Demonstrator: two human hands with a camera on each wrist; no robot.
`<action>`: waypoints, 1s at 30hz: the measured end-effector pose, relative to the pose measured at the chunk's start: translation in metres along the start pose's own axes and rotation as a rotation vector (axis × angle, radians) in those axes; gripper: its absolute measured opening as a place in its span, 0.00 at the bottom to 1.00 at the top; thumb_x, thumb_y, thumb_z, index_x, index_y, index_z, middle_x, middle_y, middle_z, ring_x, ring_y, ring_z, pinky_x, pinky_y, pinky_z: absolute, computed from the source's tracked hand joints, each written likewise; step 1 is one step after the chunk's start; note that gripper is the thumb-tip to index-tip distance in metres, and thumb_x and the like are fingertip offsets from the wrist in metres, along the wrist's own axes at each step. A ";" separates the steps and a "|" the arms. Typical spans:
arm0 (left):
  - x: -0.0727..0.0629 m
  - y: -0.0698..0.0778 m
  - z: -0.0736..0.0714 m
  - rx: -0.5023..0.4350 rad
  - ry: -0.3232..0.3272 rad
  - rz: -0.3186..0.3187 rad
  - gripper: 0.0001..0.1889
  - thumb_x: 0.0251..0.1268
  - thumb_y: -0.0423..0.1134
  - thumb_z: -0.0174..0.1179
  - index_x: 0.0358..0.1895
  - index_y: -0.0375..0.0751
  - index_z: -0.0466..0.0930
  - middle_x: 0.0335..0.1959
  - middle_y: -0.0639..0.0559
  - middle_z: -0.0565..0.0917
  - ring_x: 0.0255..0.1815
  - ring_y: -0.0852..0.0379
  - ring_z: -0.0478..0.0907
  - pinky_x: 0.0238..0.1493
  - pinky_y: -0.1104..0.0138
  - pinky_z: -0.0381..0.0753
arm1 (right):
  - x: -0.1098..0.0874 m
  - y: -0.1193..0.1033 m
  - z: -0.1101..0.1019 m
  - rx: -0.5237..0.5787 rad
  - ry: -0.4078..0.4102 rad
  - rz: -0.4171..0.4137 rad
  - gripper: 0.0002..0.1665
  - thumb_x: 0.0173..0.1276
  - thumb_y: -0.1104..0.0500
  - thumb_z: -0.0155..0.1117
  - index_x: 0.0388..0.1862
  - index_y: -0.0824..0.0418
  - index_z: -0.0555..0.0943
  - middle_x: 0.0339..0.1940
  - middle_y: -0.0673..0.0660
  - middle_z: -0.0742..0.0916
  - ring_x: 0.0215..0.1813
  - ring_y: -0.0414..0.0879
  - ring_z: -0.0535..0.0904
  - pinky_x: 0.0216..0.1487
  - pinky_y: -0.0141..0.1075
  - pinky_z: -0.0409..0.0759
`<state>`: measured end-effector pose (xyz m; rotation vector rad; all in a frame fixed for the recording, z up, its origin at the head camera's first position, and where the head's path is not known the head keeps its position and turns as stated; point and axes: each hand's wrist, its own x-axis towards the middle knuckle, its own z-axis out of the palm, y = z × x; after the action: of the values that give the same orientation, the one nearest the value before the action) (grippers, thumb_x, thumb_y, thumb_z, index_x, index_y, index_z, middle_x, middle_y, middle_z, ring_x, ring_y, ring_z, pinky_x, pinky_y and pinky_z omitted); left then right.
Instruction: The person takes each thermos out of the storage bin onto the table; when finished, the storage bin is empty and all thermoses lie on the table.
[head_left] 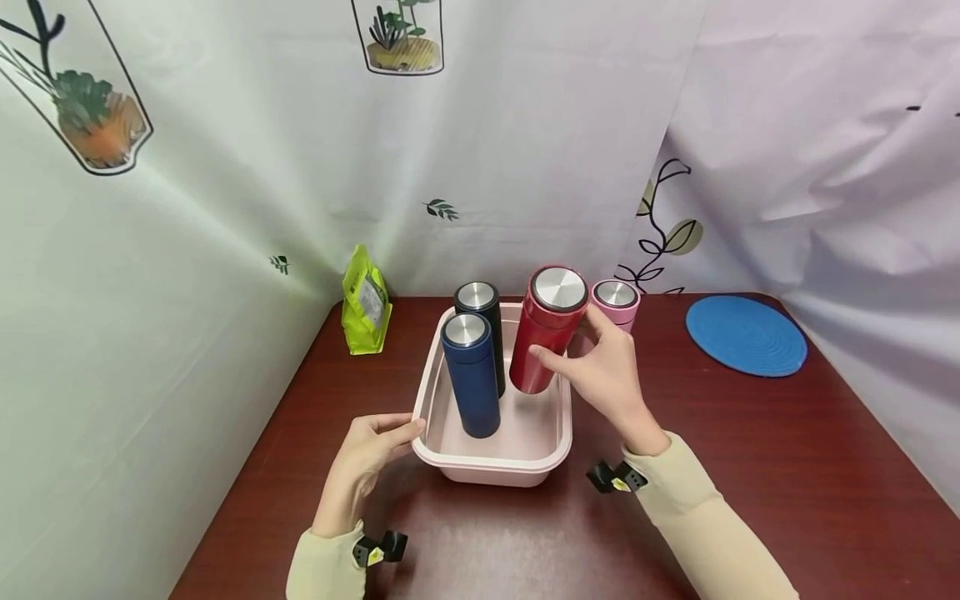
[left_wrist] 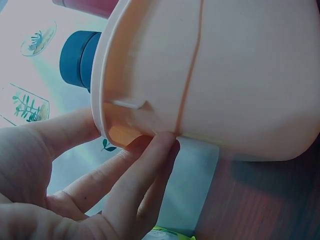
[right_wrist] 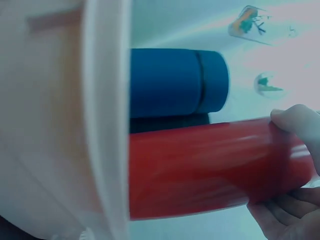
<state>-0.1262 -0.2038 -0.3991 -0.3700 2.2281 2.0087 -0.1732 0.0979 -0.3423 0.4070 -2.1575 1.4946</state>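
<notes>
Blue (head_left: 474,383) and black (head_left: 491,315) flasks in tub (head_left: 495,477), right hand (head_left: 611,371) grips red (head_left: 542,329) (left hand (head_left: 371,450) pinches rim (head_left: 525,464)), pink (head_left: 618,314) still outside!

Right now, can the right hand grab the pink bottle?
Probably not as is: the right hand grips the red bottle. Once freed, likely yes; the pink bottle stands just beyond that hand, its top unobstructed.

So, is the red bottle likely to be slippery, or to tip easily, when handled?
The red bottle may be somewhat slippery, since its side looks glossy. It is probably stiff: the right hand grips it without a visible dent. Tall and round, it could tip and roll if pushed while standing.
</notes>
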 end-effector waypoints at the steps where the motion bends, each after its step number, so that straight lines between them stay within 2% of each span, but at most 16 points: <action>1: 0.000 0.000 0.000 0.000 0.001 -0.002 0.21 0.58 0.29 0.67 0.52 0.18 0.78 0.42 0.36 0.84 0.37 0.53 0.85 0.44 0.60 0.87 | -0.001 -0.002 -0.001 -0.008 0.007 -0.014 0.36 0.49 0.54 0.82 0.59 0.52 0.79 0.51 0.51 0.87 0.54 0.45 0.82 0.57 0.45 0.82; 7: 0.001 -0.001 0.001 0.011 0.004 0.000 0.20 0.58 0.30 0.67 0.52 0.19 0.79 0.43 0.36 0.84 0.38 0.52 0.86 0.45 0.59 0.86 | -0.003 -0.011 -0.009 -0.019 0.025 -0.059 0.37 0.49 0.55 0.82 0.60 0.52 0.79 0.52 0.50 0.87 0.57 0.45 0.80 0.62 0.46 0.79; 10: 0.001 -0.001 0.001 0.014 0.002 0.006 0.20 0.59 0.30 0.67 0.52 0.19 0.79 0.43 0.35 0.84 0.38 0.51 0.86 0.45 0.59 0.86 | -0.005 -0.013 -0.013 -0.030 0.030 -0.052 0.36 0.49 0.55 0.82 0.59 0.52 0.79 0.52 0.50 0.87 0.57 0.44 0.81 0.62 0.42 0.79; 17: 0.001 -0.001 0.000 0.015 0.003 0.004 0.20 0.59 0.29 0.66 0.52 0.18 0.78 0.42 0.36 0.84 0.38 0.52 0.85 0.44 0.60 0.87 | -0.007 -0.019 -0.024 0.001 0.057 -0.013 0.35 0.48 0.58 0.82 0.58 0.53 0.80 0.51 0.51 0.87 0.54 0.40 0.80 0.57 0.26 0.78; 24: 0.001 -0.001 0.000 0.011 0.001 0.006 0.21 0.59 0.29 0.66 0.52 0.17 0.77 0.42 0.36 0.84 0.37 0.53 0.85 0.43 0.61 0.87 | -0.010 -0.029 -0.037 0.033 0.073 -0.047 0.35 0.49 0.62 0.81 0.58 0.53 0.80 0.50 0.49 0.86 0.52 0.39 0.80 0.51 0.25 0.81; 30: 0.000 -0.002 0.000 0.009 0.001 -0.006 0.22 0.59 0.30 0.66 0.54 0.17 0.76 0.41 0.37 0.84 0.37 0.54 0.85 0.43 0.62 0.87 | -0.010 -0.026 -0.047 -0.035 0.106 -0.095 0.35 0.47 0.61 0.82 0.57 0.55 0.81 0.48 0.49 0.87 0.50 0.37 0.80 0.48 0.24 0.80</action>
<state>-0.1260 -0.2037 -0.4010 -0.3760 2.2333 1.9954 -0.1418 0.1321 -0.3131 0.4036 -2.0499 1.3936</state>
